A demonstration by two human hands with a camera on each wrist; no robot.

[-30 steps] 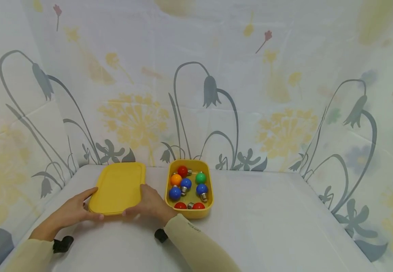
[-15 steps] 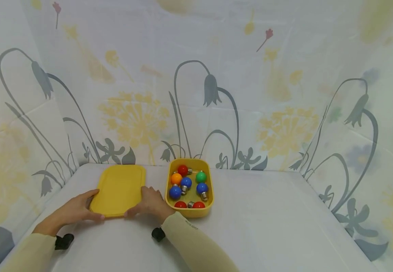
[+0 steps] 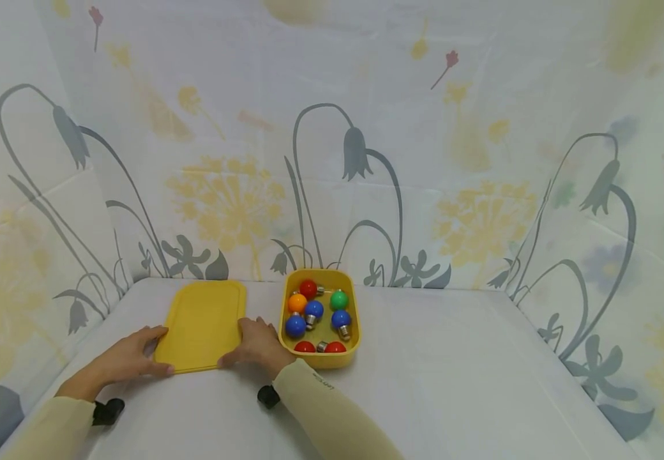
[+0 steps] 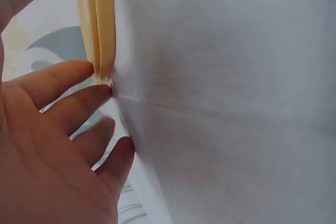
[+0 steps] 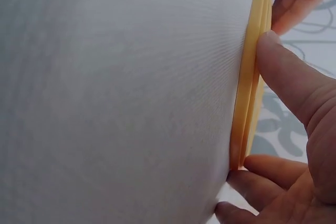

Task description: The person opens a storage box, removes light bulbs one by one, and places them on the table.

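Note:
A yellow plastic lid [image 3: 202,326] lies flat on the left part of the white table. At its left near corner is my left hand [image 3: 128,359], thumb at the front edge. In the left wrist view my left hand [image 4: 60,129] has its fingers spread, two fingertips right at the edge of the lid [image 4: 105,19]. My right hand [image 3: 256,345] is at the right near corner. In the right wrist view my right hand [image 5: 299,145] touches the rim of the lid [image 5: 244,103] with the thumb, and fingertips meet it low at the corner.
Right of my right hand stands a yellow box [image 3: 330,361] without a cover. Inside are several coloured light bulbs, among them a green bulb [image 3: 339,299] and an orange bulb [image 3: 297,303]. A flower-patterned cloth [image 3: 447,191] forms the back and side walls.
The lid has come down and slightly toward me, and now lies flat. Both hands moved down with it and stay at its near corners. The box has not moved.

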